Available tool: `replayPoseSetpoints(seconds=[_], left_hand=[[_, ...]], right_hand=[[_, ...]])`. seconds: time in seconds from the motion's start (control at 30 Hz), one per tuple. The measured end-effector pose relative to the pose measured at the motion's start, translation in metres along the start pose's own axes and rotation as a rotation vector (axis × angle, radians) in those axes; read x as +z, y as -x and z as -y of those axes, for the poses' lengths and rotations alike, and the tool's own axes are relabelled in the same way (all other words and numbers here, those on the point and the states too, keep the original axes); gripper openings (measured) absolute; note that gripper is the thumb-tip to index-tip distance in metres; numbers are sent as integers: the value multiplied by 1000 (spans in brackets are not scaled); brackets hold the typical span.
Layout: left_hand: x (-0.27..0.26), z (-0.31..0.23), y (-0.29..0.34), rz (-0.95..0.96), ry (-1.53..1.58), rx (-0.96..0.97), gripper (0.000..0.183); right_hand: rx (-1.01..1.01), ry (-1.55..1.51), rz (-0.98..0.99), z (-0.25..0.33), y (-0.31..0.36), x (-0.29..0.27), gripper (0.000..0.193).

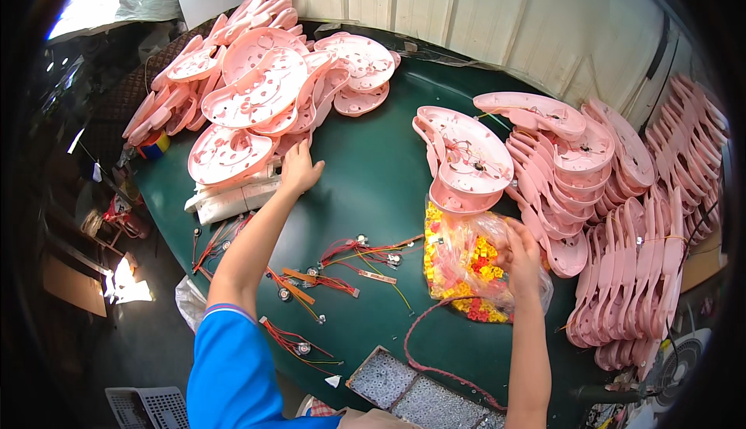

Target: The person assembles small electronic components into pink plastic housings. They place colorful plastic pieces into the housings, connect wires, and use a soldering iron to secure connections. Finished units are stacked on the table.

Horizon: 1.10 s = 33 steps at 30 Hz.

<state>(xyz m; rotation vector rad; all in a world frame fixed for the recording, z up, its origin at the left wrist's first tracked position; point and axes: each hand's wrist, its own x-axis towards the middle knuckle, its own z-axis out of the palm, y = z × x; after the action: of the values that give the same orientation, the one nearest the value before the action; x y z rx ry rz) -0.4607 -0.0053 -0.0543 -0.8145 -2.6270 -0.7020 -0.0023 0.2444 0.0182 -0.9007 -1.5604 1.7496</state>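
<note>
My left hand (299, 169) reaches to the near edge of a pile of pink plastic shells (264, 91), curved pieces with round ends and holes. Its thumb sticks out to the right, and the fingers, stretched forward, touch the pile's edge; no held thing shows. Beneath the nearest shell lies a whitish wrapped bundle (233, 200). Over on the right, my right hand (519, 254) rests at the side of a clear plastic bag (466, 266) of small yellow and red parts, fingers loosely bent and apart. Just beyond that bag sits a pink shell (470, 153) with thin wires inside.
Stacked pink shells (559, 172) and upright rows of them (633, 273) line the right side. Wire bundles with small round parts (361, 250) lie mid-table. A divided tray of small metal pieces (420, 390) and a reddish cord (412, 343) are near me. A fan (684, 367) stands lower right.
</note>
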Motion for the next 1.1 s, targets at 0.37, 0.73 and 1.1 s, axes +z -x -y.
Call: replayPoseSetpoints(seconds=[0.37, 0.73, 1.1], left_hand=[[-13, -101, 126, 48, 71, 398, 43], [-253, -161, 170, 181, 901, 251, 19], [-139, -215, 256, 339, 713, 1446, 31]], right_hand=[[-39, 140, 29, 14, 88, -72, 15], [-3, 4, 278, 31, 145, -93, 60], [89, -55, -137, 1, 251, -194, 49]])
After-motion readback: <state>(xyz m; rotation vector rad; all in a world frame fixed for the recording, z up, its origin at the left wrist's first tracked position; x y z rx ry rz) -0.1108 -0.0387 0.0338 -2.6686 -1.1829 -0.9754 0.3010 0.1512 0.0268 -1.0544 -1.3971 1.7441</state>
